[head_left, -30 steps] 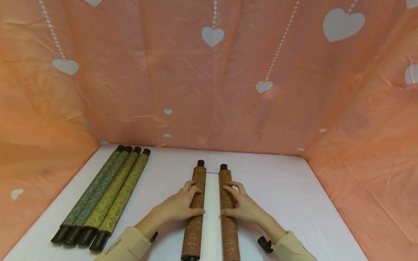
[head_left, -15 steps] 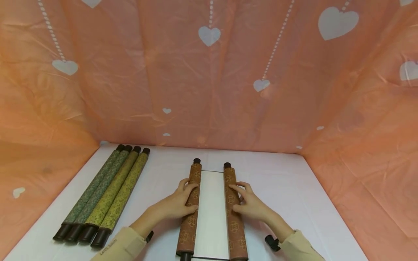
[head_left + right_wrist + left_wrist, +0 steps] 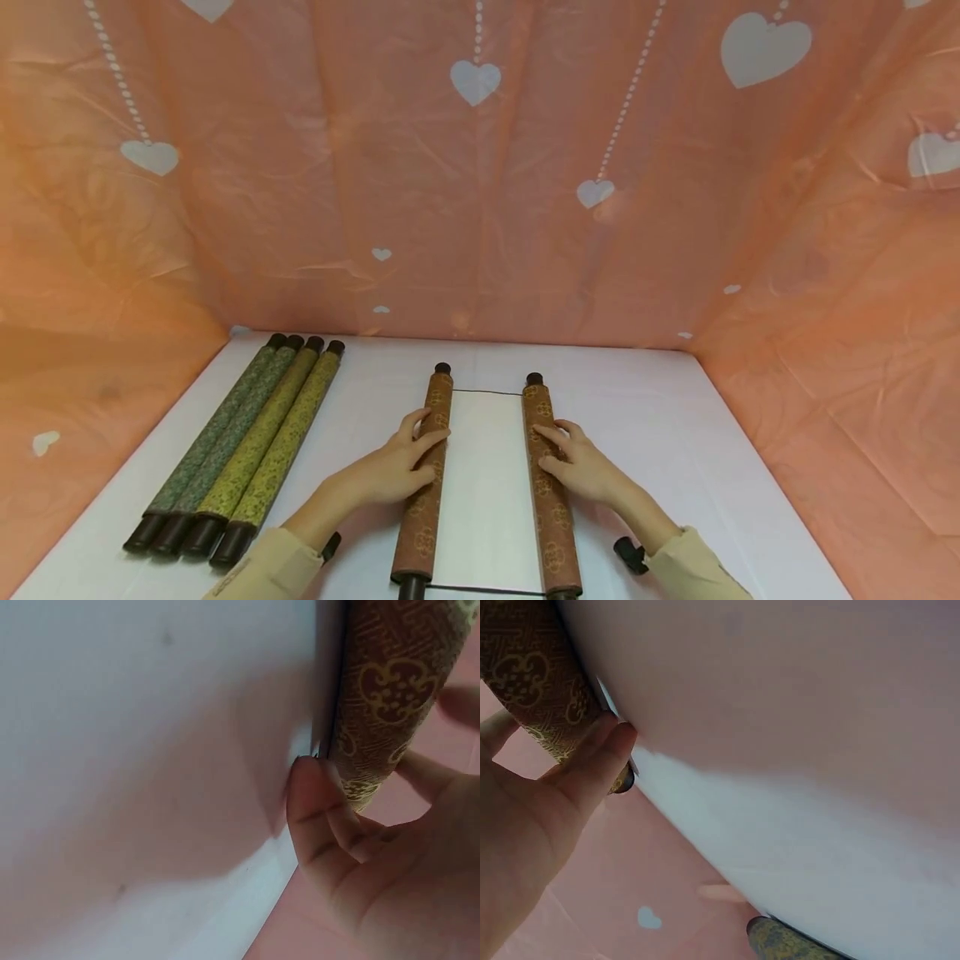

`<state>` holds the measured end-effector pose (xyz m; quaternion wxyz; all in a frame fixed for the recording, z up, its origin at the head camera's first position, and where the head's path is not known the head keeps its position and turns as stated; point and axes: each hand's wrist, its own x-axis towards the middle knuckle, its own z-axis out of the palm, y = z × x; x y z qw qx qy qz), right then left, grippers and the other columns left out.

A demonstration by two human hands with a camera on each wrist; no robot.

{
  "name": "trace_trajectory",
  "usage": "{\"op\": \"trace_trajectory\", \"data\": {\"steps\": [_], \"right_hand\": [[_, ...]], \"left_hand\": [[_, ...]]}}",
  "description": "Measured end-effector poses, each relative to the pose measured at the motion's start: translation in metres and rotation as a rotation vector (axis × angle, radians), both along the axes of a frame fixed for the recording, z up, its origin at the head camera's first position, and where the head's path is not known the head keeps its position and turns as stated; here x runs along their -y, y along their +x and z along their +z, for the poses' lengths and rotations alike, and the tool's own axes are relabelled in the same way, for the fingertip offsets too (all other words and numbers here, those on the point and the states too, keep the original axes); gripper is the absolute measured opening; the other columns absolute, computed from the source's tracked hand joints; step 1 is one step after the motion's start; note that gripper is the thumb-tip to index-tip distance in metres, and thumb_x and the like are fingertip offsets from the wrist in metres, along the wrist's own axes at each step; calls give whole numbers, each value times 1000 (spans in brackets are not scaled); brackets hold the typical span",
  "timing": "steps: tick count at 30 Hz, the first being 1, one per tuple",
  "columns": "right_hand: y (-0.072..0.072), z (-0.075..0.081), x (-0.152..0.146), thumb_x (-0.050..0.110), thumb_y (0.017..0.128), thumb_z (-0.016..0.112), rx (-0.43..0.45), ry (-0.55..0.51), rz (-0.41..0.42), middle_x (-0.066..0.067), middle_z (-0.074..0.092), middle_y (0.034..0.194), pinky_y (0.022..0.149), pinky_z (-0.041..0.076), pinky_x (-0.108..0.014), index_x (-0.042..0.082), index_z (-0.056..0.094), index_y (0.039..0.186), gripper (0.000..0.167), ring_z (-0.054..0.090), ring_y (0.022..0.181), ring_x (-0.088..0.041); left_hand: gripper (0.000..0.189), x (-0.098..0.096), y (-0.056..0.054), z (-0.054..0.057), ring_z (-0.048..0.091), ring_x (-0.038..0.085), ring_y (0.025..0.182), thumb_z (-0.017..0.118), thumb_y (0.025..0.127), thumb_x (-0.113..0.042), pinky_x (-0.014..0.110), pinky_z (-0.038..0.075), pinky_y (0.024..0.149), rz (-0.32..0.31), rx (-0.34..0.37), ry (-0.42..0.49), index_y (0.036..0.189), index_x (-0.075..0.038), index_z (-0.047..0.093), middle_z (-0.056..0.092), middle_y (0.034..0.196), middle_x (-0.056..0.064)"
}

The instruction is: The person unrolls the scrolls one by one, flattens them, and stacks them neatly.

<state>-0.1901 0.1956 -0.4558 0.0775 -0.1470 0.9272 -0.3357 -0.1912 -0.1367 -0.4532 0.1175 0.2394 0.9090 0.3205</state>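
A brown scroll with gold flower patterns lies partly unrolled on the white tabletop in the head view, its white sheet (image 3: 487, 483) spread between two rolls. My left hand (image 3: 390, 468) grips the left roll (image 3: 417, 533), thumb on top and fingers round the outer side. Around the right roll (image 3: 553, 529) curl the fingers of my right hand (image 3: 588, 471). In the left wrist view the fingertips press near the roll's lower edge at the table; the right wrist view shows the same beneath the patterned right roll (image 3: 397, 690). Parts of both rolls are hidden by the hands.
Several rolled scrolls lie side by side at the left of the table (image 3: 645, 400): green ones (image 3: 225, 425) outside, yellow ones (image 3: 288, 437) nearer the middle. All have dark end knobs. A peach curtain (image 3: 420, 200) with white hearts encloses the back and sides.
Both hands have moved apart, the left one leftward and the right one rightward, each with its roll. The white strip between the rolls has grown much wider.
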Motion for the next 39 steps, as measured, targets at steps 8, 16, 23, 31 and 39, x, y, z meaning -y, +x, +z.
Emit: {"op": "trace_trajectory", "data": {"steps": [8,16,23,31,39], "right_hand": [[2,-6,-2,36,85,86,-47,-3,-47,-31,42,153,110,38,-67,4,44,155,87,44,139,-51],[4,-2,-12,27,87,83,-64,-23,-69,-31,44,150,107,42,-63,-1,43,155,84,53,129,-44],[5,3,-19,19,84,81,-44,-39,-49,-34,40,151,90,52,-48,-2,44,154,82,59,101,-26],[5,3,-26,14,89,66,-29,-10,-26,-40,31,156,99,45,-67,12,53,154,66,52,126,-53],[4,2,-36,21,98,65,-33,24,-29,-39,32,157,105,37,-74,15,59,147,50,40,138,-61]], "left_hand": [[69,8,5,-1,47,53,136,67,101,-37,64,49,99,56,-33,-36,158,-9,41,14,167,29],[79,10,4,4,47,54,134,75,95,-35,61,50,96,46,-9,-17,158,-6,38,12,164,33],[61,17,9,6,35,58,142,70,96,-24,67,44,102,17,33,8,152,-9,52,2,167,34],[54,19,8,9,33,52,145,63,93,-19,65,41,106,-13,-19,-48,146,-8,60,9,172,17],[54,24,7,7,36,55,142,72,96,-27,65,46,100,13,-19,-48,145,-7,58,10,171,21]]}}
